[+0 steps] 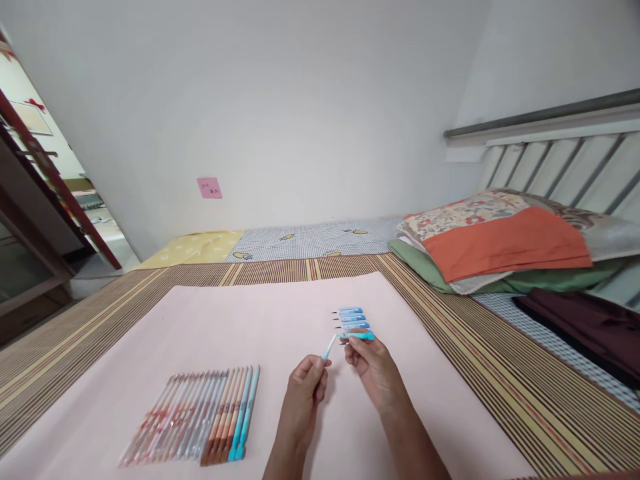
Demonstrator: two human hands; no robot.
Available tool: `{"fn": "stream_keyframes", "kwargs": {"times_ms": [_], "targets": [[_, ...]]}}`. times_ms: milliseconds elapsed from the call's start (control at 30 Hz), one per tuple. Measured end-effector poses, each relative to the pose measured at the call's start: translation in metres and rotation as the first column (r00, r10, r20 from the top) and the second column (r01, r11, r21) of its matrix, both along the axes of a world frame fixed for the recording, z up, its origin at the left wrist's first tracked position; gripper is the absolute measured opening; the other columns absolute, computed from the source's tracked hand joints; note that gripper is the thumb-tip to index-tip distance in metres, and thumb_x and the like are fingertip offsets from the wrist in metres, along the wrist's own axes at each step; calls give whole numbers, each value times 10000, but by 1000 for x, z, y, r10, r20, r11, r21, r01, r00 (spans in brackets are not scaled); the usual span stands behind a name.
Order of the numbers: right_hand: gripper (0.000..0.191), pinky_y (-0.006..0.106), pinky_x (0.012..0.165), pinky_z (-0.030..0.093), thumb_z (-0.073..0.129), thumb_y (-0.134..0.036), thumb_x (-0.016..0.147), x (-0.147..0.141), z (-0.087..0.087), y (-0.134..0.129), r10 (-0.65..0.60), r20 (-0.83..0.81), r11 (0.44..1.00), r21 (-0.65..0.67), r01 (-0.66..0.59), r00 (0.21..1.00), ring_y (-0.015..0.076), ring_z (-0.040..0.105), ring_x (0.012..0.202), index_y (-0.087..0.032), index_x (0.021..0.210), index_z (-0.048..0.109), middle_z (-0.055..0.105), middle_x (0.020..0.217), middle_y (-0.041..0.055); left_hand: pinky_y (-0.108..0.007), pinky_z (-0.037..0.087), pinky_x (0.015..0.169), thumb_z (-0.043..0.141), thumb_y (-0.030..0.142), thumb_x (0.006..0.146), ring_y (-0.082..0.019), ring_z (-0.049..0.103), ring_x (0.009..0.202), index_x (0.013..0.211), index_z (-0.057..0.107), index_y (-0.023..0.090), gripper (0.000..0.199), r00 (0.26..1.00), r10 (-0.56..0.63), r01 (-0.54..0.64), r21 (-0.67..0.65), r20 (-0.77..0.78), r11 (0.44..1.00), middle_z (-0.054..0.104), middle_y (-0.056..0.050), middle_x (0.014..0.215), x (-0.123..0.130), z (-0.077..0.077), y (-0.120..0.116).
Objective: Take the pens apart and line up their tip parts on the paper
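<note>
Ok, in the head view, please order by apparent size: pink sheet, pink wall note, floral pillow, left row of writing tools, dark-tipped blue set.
1. Pink sheet
2. Floral pillow
3. Left row of writing tools
4. Pink wall note and dark-tipped blue set: unsure, since the right hand partly covers the set.

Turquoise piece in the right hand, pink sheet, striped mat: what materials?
Turquoise piece: probably plastic, smooth-looking, evenly coloured end.
Pink sheet: likely paper or thin card, matte, no glare.
Striped mat: perhaps bamboo or plastic imitation, dull, fine parallel lines.
</note>
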State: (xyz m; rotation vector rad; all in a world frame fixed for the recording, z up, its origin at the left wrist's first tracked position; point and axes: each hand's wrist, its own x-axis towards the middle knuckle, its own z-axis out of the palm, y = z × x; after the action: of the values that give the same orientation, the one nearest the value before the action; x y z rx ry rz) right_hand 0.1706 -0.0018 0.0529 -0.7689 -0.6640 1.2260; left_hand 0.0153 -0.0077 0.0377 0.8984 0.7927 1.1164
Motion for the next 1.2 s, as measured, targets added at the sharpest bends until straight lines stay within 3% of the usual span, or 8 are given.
{"fn": "stream_keyframes", "kwargs": {"times_ms": [300, 367, 500, 600, 733, 833, 1000, 1200], "targets": [[374, 249, 585, 373, 911, -445, 664, -34, -27, 0, 139, 18, 987, -86, -137, 990, 100, 481, 588, -165, 806, 708, 651, 680, -2, -293, 441, 830, 796, 511, 785, -229, 604, 1010, 866, 787, 176, 345, 982, 188, -186, 92, -14, 978, 746, -96, 1028, -6, -4, 3], [386, 237, 560, 337, 896, -476, 687, -43, -32, 1, 172, -9, 981, -93, -172, 985, 82, 435, 554, -163, 782, 690, 570, 613, -35, -319, 460, 854, 794, 494, 792, -219, 622, 924, 852, 789, 161, 339, 986, 167, -168, 116, 18, 979, 749, -87, 927, -5, -4, 3], [420, 226, 524, 289, 834, -546, 753, -54, -41, -1, 290, -46, 951, -100, -293, 956, 75, 440, 543, -166, 804, 663, 554, 647, -33, -290, 452, 599, 798, 496, 786, -149, 539, 587, 851, 777, 131, 371, 987, 126, -135, 96, 101, 986, 637, -20, 645, -3, -2, 3], [491, 240, 505, 296, 736, -646, 809, -51, -43, -1, 333, 115, 941, -108, -322, 936, 92, 472, 533, -167, 764, 638, 593, 669, -5, -275, 426, 538, 792, 495, 792, -141, 520, 530, 866, 776, 130, 372, 987, 102, -113, 81, 127, 990, 582, 5, 580, -6, -3, 3], [590, 283, 584, 408, 648, -752, 807, -35, -35, 0, 142, 453, 988, -120, -98, 880, 164, 576, 633, -168, 720, 654, 647, 686, 40, -289, 503, 764, 843, 450, 751, -186, 636, 786, 805, 779, 145, 316, 977, 175, -182, 48, 125, 982, 719, -62, 792, -9, -7, 4], [586, 313, 688, 469, 655, -757, 787, -23, -22, 0, -56, 506, 994, -50, 94, 861, 207, 618, 741, -174, 800, 709, 675, 735, 53, -287, 501, 809, 881, 446, 703, -202, 647, 863, 779, 774, 150, 324, 980, 172, -170, -32, 102, 985, 751, -88, 892, -8, -11, 3], [431, 310, 745, 484, 785, -603, 742, -17, -2, -4, -70, 493, 997, 54, 50, 867, 211, 624, 797, -181, 787, 712, 714, 839, 61, -231, 449, 671, 875, 430, 722, -150, 581, 724, 733, 751, 147, 309, 995, 82, -81, -23, 64, 996, 702, -55, 760, -2, -14, -1], [365, 275, 636, 448, 788, -533, 755, -15, 3, -6, -161, 437, 987, 74, 144, 885, 160, 557, 662, -189, 724, 674, 624, 676, 6, -219, 440, 643, 900, 433, 682, -136, 562, 703, 701, 738, 142, 334, 993, 79, -76, -38, 82, 996, 697, -57, 758, 3, -12, -2]]}}
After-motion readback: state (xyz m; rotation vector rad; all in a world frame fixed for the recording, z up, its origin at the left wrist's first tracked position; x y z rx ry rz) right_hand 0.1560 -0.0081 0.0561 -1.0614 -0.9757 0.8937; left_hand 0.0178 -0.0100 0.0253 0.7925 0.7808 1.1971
